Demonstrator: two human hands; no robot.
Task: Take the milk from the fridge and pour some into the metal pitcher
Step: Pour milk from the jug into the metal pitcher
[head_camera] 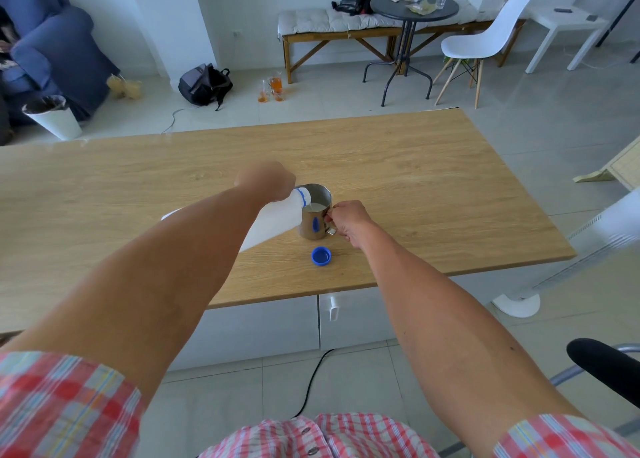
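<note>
Two hands work: left hand (265,180) fingers wrapped around tilted milk bottle (273,220), right hand (348,218) fingers pinching metal pitcher (316,215) handle, milk inside.

Person in a short-sleeved checked shirt, forearms bare

The shirt (311,437) is a plaid of red, pink and white squares crossed by thin blue and yellow lines. Its short sleeves end above the elbows, the left sleeve (59,405) with a turned-up cuff, the right sleeve (561,437) cut the same way. Small dark buttons run down the front placket. Both forearms and hands carry no watch, ring or glove.
</note>
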